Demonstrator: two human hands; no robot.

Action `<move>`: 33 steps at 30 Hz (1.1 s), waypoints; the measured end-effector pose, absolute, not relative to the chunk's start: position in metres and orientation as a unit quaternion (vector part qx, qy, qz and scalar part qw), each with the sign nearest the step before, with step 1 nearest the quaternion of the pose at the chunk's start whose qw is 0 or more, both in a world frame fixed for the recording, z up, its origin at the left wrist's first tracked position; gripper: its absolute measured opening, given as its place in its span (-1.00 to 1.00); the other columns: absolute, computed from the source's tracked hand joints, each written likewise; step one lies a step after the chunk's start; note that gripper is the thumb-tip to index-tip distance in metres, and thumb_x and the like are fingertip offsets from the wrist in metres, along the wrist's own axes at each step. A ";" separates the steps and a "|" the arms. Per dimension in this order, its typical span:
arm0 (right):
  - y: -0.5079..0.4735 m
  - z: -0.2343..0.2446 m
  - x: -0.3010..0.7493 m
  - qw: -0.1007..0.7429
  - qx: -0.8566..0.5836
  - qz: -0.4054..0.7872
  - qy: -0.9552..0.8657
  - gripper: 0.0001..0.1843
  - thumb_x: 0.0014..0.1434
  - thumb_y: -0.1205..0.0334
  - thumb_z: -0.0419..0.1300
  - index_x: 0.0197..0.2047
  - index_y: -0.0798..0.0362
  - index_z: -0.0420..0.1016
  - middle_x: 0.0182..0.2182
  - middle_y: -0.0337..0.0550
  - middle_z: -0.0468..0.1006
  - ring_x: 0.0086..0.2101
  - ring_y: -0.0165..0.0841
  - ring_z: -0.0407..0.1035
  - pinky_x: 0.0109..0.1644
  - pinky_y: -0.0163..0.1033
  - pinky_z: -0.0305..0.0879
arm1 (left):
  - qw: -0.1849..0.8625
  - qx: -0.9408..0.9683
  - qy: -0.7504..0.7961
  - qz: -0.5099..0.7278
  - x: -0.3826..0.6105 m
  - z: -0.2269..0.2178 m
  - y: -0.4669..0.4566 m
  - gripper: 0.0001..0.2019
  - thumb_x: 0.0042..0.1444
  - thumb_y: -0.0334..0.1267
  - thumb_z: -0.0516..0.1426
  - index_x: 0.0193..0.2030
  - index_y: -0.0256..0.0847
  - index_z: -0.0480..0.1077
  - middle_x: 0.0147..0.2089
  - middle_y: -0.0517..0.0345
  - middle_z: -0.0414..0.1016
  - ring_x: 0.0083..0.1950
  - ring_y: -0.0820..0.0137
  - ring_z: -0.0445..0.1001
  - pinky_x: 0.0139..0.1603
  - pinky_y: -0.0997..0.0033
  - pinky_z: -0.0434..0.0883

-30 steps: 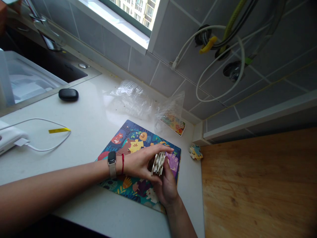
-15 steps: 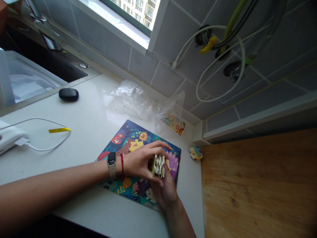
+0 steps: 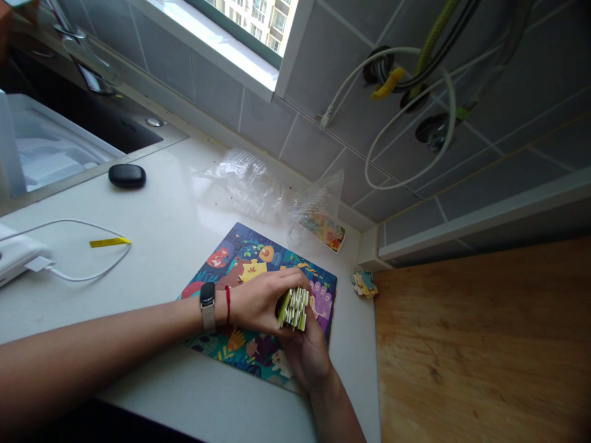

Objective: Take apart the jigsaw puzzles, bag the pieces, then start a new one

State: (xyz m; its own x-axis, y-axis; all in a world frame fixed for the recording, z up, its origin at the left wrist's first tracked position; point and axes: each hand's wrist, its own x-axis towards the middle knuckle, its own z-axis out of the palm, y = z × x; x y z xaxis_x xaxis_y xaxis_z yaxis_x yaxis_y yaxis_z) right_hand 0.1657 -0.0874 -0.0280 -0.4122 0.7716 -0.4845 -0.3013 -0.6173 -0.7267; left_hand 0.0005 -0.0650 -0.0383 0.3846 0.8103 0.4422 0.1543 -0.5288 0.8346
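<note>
Over a colourful jigsaw puzzle on the white counter, a stack of puzzle pieces is held between both hands. My left hand, wearing a watch and a red cord at the wrist, curls around the stack from the left. From the right and below, my right hand grips the same stack; some of its fingers are hidden behind the pieces and the other hand. The stack's pale edges and green faces show. A loose yellow puzzle piece lies on the puzzle, just beyond my left hand.
Crumpled clear plastic bags and a picture card lie by the wall. Another pile of pieces sits at the counter's right edge. Leftward are a black case, a white cable and a sink.
My left fingers have drawn in closer around the stack. The pieces have tilted and fanned slightly, so more green shows. The things on the counter stay put.
</note>
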 end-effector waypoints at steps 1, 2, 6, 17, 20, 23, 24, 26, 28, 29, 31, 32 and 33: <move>-0.087 -0.028 0.166 0.335 -0.426 0.793 -0.279 -0.39 0.03 -0.36 0.41 -0.07 -0.04 0.68 -0.12 -0.07 0.72 0.07 -0.05 0.53 0.14 0.00 0.50 | 0.366 0.743 0.329 0.454 0.001 -0.038 -0.065 -0.39 -0.04 0.10 0.44 0.02 -0.20 0.38 -0.05 0.00 0.49 -0.05 0.18 0.48 0.00 0.23 0.47; -0.087 -0.028 0.166 0.333 -0.426 0.793 -0.281 -0.39 0.04 -0.36 0.40 -0.07 -0.04 0.68 -0.13 -0.06 0.72 0.07 -0.05 0.53 0.14 0.00 0.49 | 0.369 0.737 0.336 0.456 0.001 -0.039 -0.065 -0.36 -0.07 0.16 0.44 -0.02 -0.20 0.37 -0.09 0.03 0.48 -0.10 0.22 0.46 -0.06 0.25 0.46; -0.085 -0.026 0.162 0.349 -0.420 0.786 -0.289 -0.39 0.11 -0.37 0.36 -0.03 -0.05 0.69 -0.11 -0.07 0.72 0.06 -0.07 0.53 0.16 0.00 0.48 | 0.390 0.715 0.358 0.457 0.003 -0.042 -0.064 -0.25 -0.21 0.34 0.44 -0.13 -0.20 0.32 -0.18 0.11 0.43 -0.22 0.29 0.40 -0.22 0.32 0.40; -0.077 -0.024 0.171 0.407 -0.430 0.748 -0.300 -0.40 0.05 -0.17 0.51 0.04 0.01 0.59 -0.12 -0.08 0.70 -0.19 -0.19 0.61 -0.06 -0.13 0.54 | 0.413 0.715 0.283 0.488 -0.002 -0.041 -0.062 -0.05 -0.06 -0.07 0.51 0.42 -0.08 0.18 0.35 -0.15 0.34 0.38 0.01 0.35 0.38 -0.03 0.36; -0.071 -0.022 0.176 0.447 -0.421 0.709 -0.347 -0.33 0.05 -0.10 0.53 0.14 -0.01 0.52 -0.09 -0.08 0.69 -0.14 -0.16 0.60 0.00 -0.09 0.53 | 0.402 0.712 0.308 0.486 -0.003 -0.041 -0.060 -0.08 -0.01 -0.18 0.49 0.45 -0.08 0.17 0.33 -0.15 0.38 0.33 0.05 0.42 0.33 0.00 0.42; -0.064 -0.018 0.180 0.480 -0.438 0.664 -0.370 -0.31 0.07 -0.05 0.53 0.18 -0.03 0.45 -0.10 -0.12 0.68 -0.15 -0.19 0.60 0.01 -0.08 0.53 | 0.366 0.737 0.308 0.478 -0.004 -0.040 -0.059 -0.16 0.06 -0.24 0.45 0.44 -0.05 0.21 0.35 -0.13 0.40 0.35 0.08 0.41 0.35 0.00 0.42; -0.063 -0.017 0.181 0.484 -0.446 0.656 -0.370 -0.32 0.08 -0.05 0.52 0.18 -0.04 0.45 -0.11 -0.14 0.68 -0.17 -0.20 0.59 0.00 -0.09 0.54 | 0.353 0.745 0.308 0.475 -0.005 -0.040 -0.058 -0.19 0.09 -0.25 0.43 0.44 -0.04 0.22 0.35 -0.13 0.40 0.35 0.09 0.42 0.35 0.01 0.43; -0.062 -0.016 0.182 0.479 -0.455 0.655 -0.367 -0.36 0.09 -0.04 0.51 0.17 -0.05 0.45 -0.11 -0.16 0.68 -0.18 -0.22 0.59 0.00 -0.10 0.53 | 0.332 0.754 0.312 0.474 -0.006 -0.040 -0.058 -0.28 0.15 -0.24 0.40 0.42 -0.03 0.26 0.35 -0.12 0.41 0.33 0.12 0.44 0.31 0.05 0.46; -0.063 -0.016 0.181 0.465 -0.455 0.666 -0.365 -0.37 0.11 -0.03 0.50 0.18 -0.05 0.45 -0.10 -0.17 0.68 -0.16 -0.23 0.59 0.00 -0.11 0.52 | 0.318 0.755 0.317 0.478 -0.006 -0.040 -0.058 -0.32 0.17 -0.20 0.39 0.39 -0.06 0.28 0.33 -0.13 0.41 0.31 0.13 0.46 0.28 0.08 0.49; -0.064 -0.017 0.181 0.459 -0.453 0.671 -0.366 -0.37 0.12 -0.02 0.49 0.19 -0.06 0.44 -0.08 -0.17 0.67 -0.13 -0.22 0.59 0.01 -0.12 0.52 | 0.313 0.756 0.317 0.480 -0.006 -0.040 -0.058 -0.33 0.17 -0.18 0.39 0.38 -0.07 0.29 0.32 -0.14 0.41 0.30 0.14 0.47 0.27 0.09 0.49; -0.065 -0.018 0.180 0.455 -0.451 0.672 -0.371 -0.36 0.14 0.00 0.48 0.21 -0.07 0.41 -0.03 -0.15 0.66 -0.08 -0.22 0.57 0.05 -0.13 0.50 | 0.301 0.760 0.313 0.483 -0.006 -0.039 -0.059 -0.36 0.17 -0.16 0.39 0.35 -0.10 0.31 0.29 -0.13 0.44 0.27 0.15 0.49 0.25 0.11 0.51; -0.066 -0.019 0.180 0.457 -0.451 0.669 -0.375 -0.35 0.14 0.01 0.48 0.23 -0.08 0.40 0.00 -0.15 0.65 -0.05 -0.22 0.57 0.07 -0.13 0.49 | 0.296 0.763 0.312 0.483 -0.005 -0.039 -0.059 -0.39 0.18 -0.16 0.38 0.33 -0.11 0.33 0.26 -0.13 0.46 0.25 0.15 0.50 0.23 0.12 0.52; -0.066 -0.020 0.180 0.458 -0.451 0.665 -0.379 -0.33 0.15 0.02 0.47 0.26 -0.09 0.38 0.04 -0.15 0.64 -0.03 -0.23 0.56 0.09 -0.14 0.48 | 0.292 0.763 0.311 0.485 -0.005 -0.039 -0.060 -0.44 0.20 -0.17 0.37 0.30 -0.13 0.36 0.24 -0.13 0.48 0.23 0.16 0.51 0.21 0.13 0.53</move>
